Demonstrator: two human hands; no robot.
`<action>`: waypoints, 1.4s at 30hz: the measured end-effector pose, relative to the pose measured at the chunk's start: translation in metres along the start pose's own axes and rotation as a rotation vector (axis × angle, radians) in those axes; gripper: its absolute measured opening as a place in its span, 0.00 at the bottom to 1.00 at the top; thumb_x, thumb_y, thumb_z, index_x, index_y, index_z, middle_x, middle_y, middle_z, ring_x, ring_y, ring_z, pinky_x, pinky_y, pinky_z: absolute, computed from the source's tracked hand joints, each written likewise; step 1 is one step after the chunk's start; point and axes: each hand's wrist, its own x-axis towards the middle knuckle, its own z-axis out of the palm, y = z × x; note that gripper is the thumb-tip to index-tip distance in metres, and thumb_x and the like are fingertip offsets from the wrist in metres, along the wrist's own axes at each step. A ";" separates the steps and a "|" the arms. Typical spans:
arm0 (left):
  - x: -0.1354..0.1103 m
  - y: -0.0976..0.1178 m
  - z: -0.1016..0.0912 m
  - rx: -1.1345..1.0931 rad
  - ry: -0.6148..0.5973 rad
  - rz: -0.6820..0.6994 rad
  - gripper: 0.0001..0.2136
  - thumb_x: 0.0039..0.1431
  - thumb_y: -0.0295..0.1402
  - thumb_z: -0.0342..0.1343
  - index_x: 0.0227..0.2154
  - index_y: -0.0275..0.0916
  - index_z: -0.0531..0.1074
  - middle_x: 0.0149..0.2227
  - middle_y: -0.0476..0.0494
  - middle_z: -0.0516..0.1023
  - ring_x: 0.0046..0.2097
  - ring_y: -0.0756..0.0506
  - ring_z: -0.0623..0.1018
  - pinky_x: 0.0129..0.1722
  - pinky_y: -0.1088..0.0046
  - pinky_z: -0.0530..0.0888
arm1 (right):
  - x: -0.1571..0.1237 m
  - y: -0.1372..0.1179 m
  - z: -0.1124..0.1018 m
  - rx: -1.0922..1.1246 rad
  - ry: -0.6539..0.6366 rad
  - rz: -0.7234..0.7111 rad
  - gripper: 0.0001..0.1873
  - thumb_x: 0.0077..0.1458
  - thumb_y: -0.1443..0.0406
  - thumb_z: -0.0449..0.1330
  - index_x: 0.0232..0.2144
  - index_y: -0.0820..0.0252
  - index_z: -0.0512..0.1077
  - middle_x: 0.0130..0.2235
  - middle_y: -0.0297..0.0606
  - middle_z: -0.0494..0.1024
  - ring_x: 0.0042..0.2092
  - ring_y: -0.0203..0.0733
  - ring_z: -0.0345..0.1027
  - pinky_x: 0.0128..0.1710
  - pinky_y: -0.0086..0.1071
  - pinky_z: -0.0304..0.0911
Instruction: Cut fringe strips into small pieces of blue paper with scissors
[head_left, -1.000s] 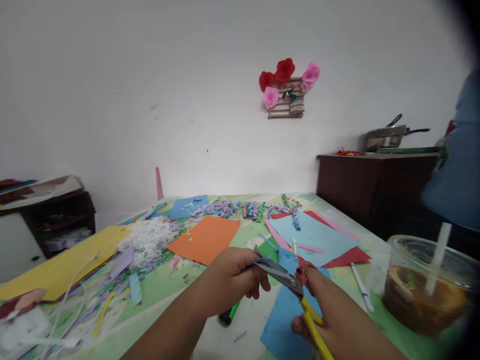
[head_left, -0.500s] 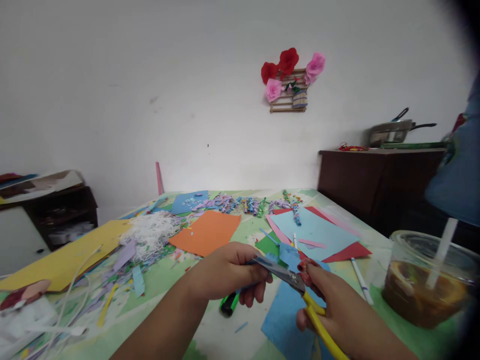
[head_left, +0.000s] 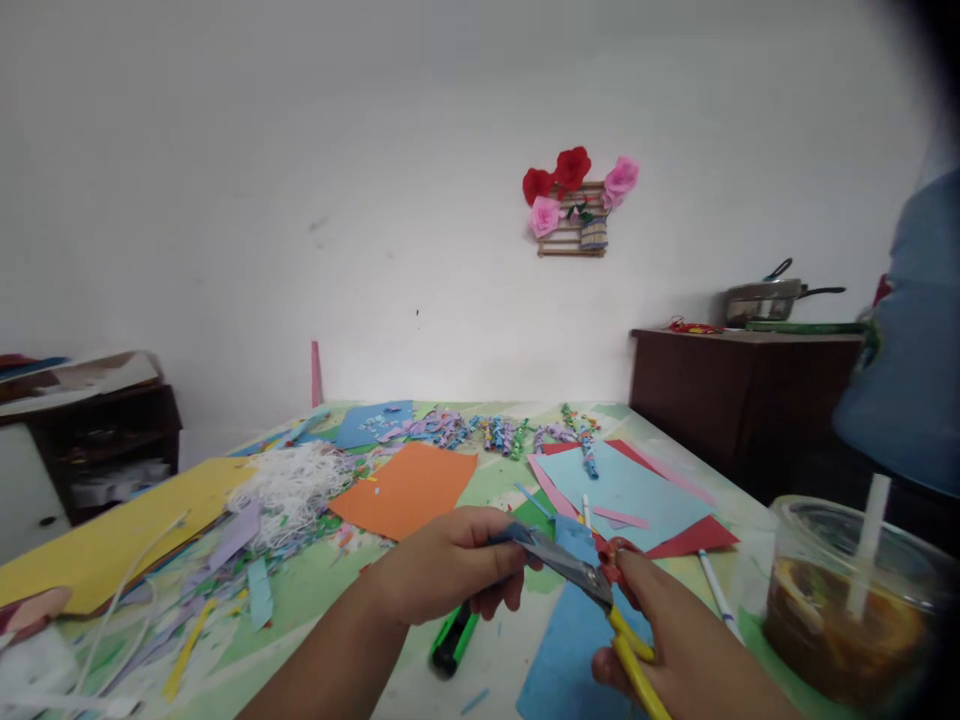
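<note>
My left hand (head_left: 465,562) pinches a small blue piece of paper (head_left: 507,533) between thumb and fingers. Yellow-handled scissors (head_left: 570,570) are in my right hand (head_left: 671,625), their blades pointing left at that paper and reaching my left fingertips. How far apart the blades stand is hard to make out. A small red thing (head_left: 609,556), perhaps rolled paper, sits by my right index finger. Below the hands lies a blue paper sheet (head_left: 562,650). A green and black utility knife (head_left: 453,640) rests on the table under my left wrist.
At right stands a plastic cup of brown drink (head_left: 825,620) with a straw; a white marker (head_left: 718,590) lies beside it. Orange paper (head_left: 409,488), light-blue paper (head_left: 637,490), white shredded string (head_left: 296,490) and curled paper strips (head_left: 480,432) cover the table. Someone in blue (head_left: 904,350) is at far right.
The view has tilted up, so the table and wall flowers appear lower. Both hands keep their hold on the paper and scissors, with only a slight shift.
</note>
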 end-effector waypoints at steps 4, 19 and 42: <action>0.001 0.000 -0.001 0.096 0.146 0.076 0.11 0.53 0.35 0.47 0.21 0.34 0.65 0.19 0.52 0.67 0.20 0.56 0.65 0.19 0.81 0.60 | 0.000 0.001 -0.001 0.030 -0.048 0.036 0.25 0.36 0.63 0.59 0.41 0.59 0.62 0.45 0.45 0.69 0.46 0.52 0.62 0.44 0.39 0.57; -0.019 0.020 -0.004 0.224 0.281 0.133 0.09 0.51 0.30 0.45 0.17 0.36 0.62 0.15 0.55 0.63 0.17 0.55 0.62 0.18 0.81 0.60 | 0.012 -0.026 -0.017 -0.051 -0.129 -0.213 0.29 0.41 0.64 0.57 0.49 0.58 0.60 0.47 0.43 0.70 0.46 0.52 0.64 0.43 0.38 0.60; -0.055 0.030 -0.025 0.229 0.163 0.431 0.12 0.55 0.29 0.42 0.17 0.36 0.62 0.14 0.53 0.61 0.18 0.55 0.63 0.20 0.81 0.61 | 0.038 -0.060 -0.012 -0.279 0.025 -0.408 0.16 0.35 0.62 0.59 0.32 0.57 0.65 0.35 0.42 0.74 0.35 0.50 0.69 0.32 0.36 0.64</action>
